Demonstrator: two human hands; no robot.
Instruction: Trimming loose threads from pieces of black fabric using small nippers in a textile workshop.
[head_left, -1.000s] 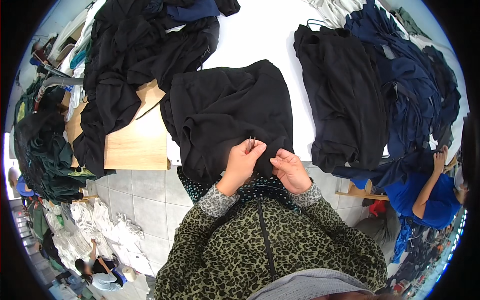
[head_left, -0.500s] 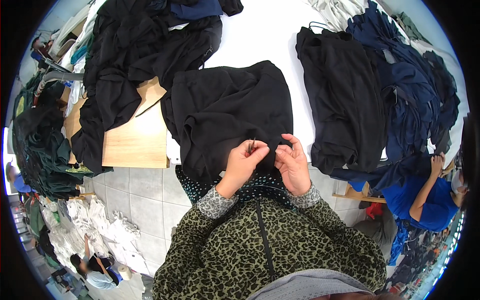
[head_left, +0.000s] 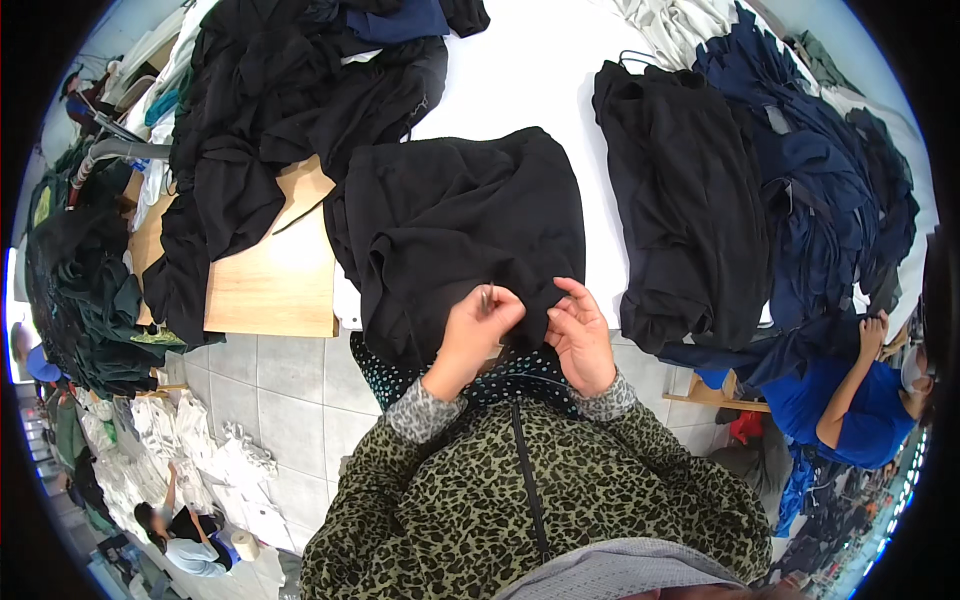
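A black garment (head_left: 460,215) with a gathered waistband along its far edge lies in front of me, its near edge hanging toward my lap. My left hand (head_left: 474,330) is closed over the garment's near part, gripping a small pointed metal tool (head_left: 487,299) that looks like thread snips; most of it is hidden in the fingers. Just to its right, my right hand (head_left: 583,338) pinches the near right edge of the garment between thumb and fingers. Whether a thread is also in that pinch is too small to see.
Black garments (head_left: 270,90) are heaped at the far left, over a light wooden tabletop (head_left: 270,285). A folded black garment (head_left: 685,210) lies right, beside a navy pile (head_left: 820,190). On the white table (head_left: 520,80) rests my work. A co-worker in blue (head_left: 850,410) sits at right.
My left hand has drawn slightly left and down, away from the right hand, and the tool has turned in its fingers. The right hand has shifted slightly left and stays at the garment's edge.
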